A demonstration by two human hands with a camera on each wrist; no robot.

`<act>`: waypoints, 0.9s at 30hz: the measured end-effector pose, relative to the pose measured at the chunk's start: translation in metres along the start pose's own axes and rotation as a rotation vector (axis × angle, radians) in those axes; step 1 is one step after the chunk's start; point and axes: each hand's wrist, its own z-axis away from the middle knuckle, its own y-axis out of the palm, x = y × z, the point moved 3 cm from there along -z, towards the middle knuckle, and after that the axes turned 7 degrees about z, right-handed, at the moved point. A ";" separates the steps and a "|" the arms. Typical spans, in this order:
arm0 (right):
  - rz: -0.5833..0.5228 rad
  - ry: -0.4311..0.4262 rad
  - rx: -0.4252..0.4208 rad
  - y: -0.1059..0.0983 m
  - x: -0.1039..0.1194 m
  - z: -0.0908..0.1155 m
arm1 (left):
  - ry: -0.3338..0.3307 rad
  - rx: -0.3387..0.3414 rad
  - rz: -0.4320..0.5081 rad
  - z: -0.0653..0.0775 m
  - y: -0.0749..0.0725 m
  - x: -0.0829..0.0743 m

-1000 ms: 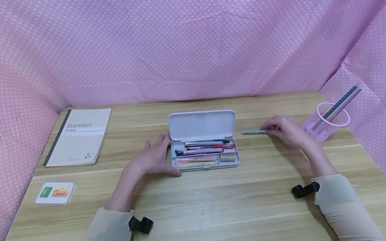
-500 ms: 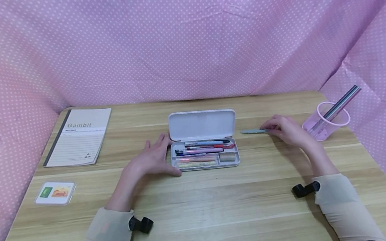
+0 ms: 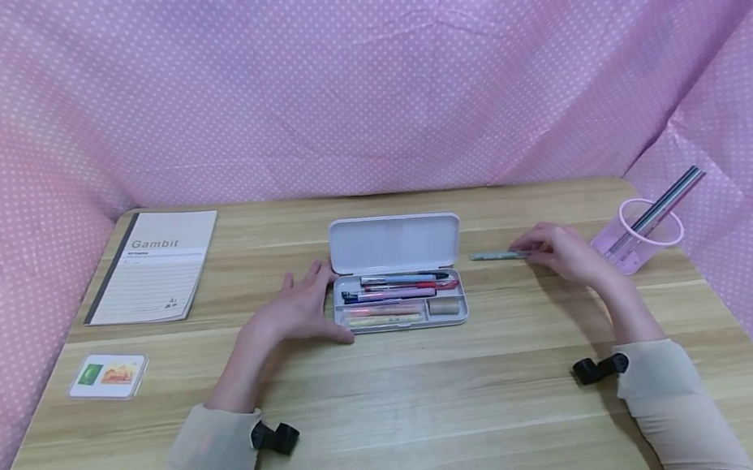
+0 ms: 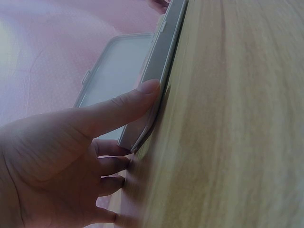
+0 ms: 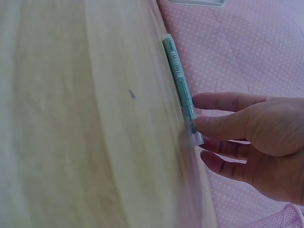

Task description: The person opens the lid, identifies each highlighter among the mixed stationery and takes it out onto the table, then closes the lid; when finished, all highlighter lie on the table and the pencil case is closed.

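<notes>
Nudged slightly rightward, the right grip (image 3: 560,251) had shifted along the green pen (image 3: 492,255), which had barely moved.

It was narrow, thumb and fingertips pinching the pen's clear-capped right end; the long axis ran left to right, right of the frame's centre, free tip toward the open pencil case (image 3: 396,242). The left grip (image 3: 296,313) stood wide at the case's left end, farther from the pen. A pink cup (image 3: 637,258) hemmed in the right side; tabletop (image 3: 419,409) stretched below.
</notes>
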 end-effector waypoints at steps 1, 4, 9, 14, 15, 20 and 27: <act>-0.006 0.000 0.000 -0.001 0.000 0.000 | 0.000 0.001 0.001 0.000 0.000 0.000; -0.024 0.013 -0.003 -0.003 0.002 0.001 | 0.001 0.000 -0.002 0.000 0.000 0.000; -0.031 0.075 -0.041 -0.009 0.014 0.000 | 0.001 -0.001 -0.006 -0.001 -0.001 0.000; -0.027 0.064 -0.158 -0.014 0.045 -0.004 | 0.001 0.000 -0.003 -0.001 0.000 0.000; -0.033 0.048 -0.178 -0.014 0.053 -0.005 | 0.002 0.000 -0.005 -0.002 0.001 0.000; -0.085 -0.038 -0.211 -0.005 0.094 -0.014 | 0.003 0.003 -0.006 -0.002 0.001 0.000; -0.180 -0.114 -0.104 0.018 0.142 -0.031 | 0.002 -0.001 -0.011 -0.002 -0.001 0.000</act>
